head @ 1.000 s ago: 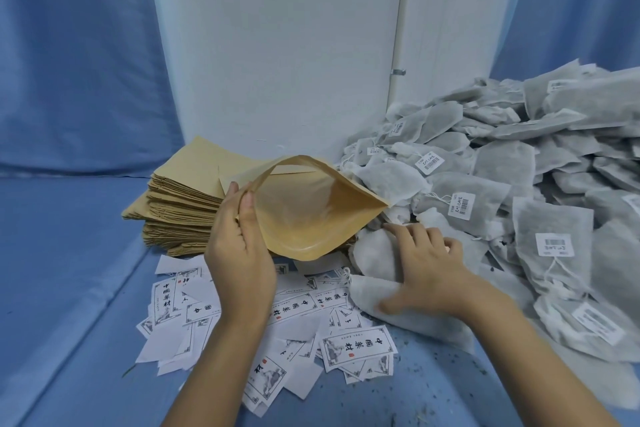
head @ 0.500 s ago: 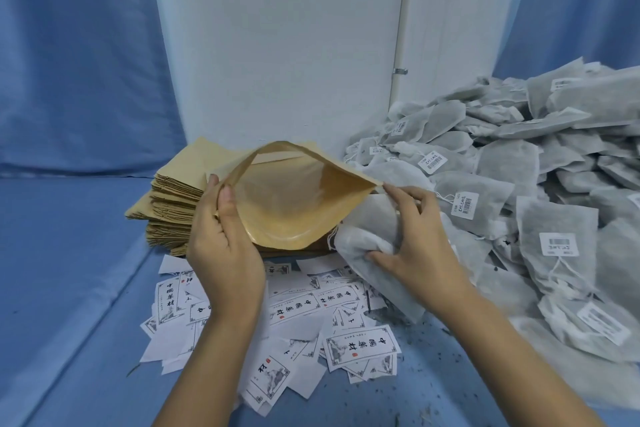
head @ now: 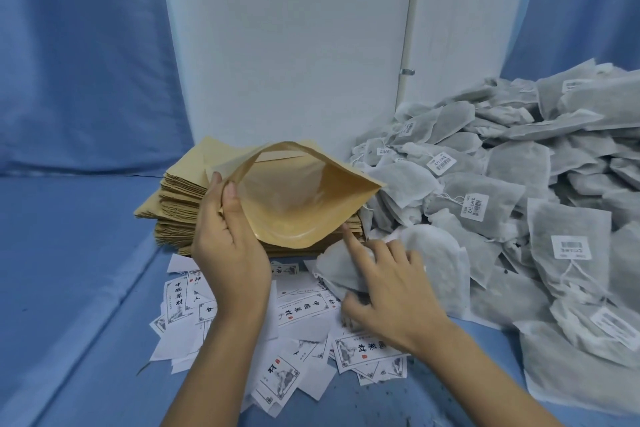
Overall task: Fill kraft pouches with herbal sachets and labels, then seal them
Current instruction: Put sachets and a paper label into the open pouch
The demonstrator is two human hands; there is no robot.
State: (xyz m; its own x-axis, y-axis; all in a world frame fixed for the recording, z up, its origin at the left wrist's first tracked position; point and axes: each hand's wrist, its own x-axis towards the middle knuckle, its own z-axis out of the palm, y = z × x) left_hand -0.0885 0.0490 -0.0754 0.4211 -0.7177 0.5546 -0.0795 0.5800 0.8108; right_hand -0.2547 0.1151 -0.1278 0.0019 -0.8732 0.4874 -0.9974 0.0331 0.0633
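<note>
The left hand [head: 232,250] holds an open brown kraft paper pouch [head: 304,198] by the left corner of its mouth. The thumb pinches the near lip and the other fingers curl behind the far one, so the mouth gapes towards the camera and its tan lining shows. The pouch is raised just in front of a tall stack of flat brown kraft pouches [head: 180,204], which stands at the far left-centre before an upright white panel [head: 294,45]. Lower, nearer and to the right of the pouch, the right hand [head: 391,291] grasps a soft white fabric herbal sachet [head: 436,253]. The thumb is tucked at the sachet's near edge and the fingers are spread over its top, though blur softens the grip. The index finger is straight and points up-left, its tip just beside the pouch's lower right edge. The sachet is outside the pouch, just right of its mouth, at the near left foot of a large heap of grey-white sachets [head: 519,177] that fills the right side. Many of these carry small white barcode tags [head: 476,206] on strings. Beneath both wrists, white paper labels printed with black characters [head: 301,308] lie scattered and overlapping on the blue cloth surface [head: 69,288]. A blue curtain [head: 69,45] hangs at the far left.
</note>
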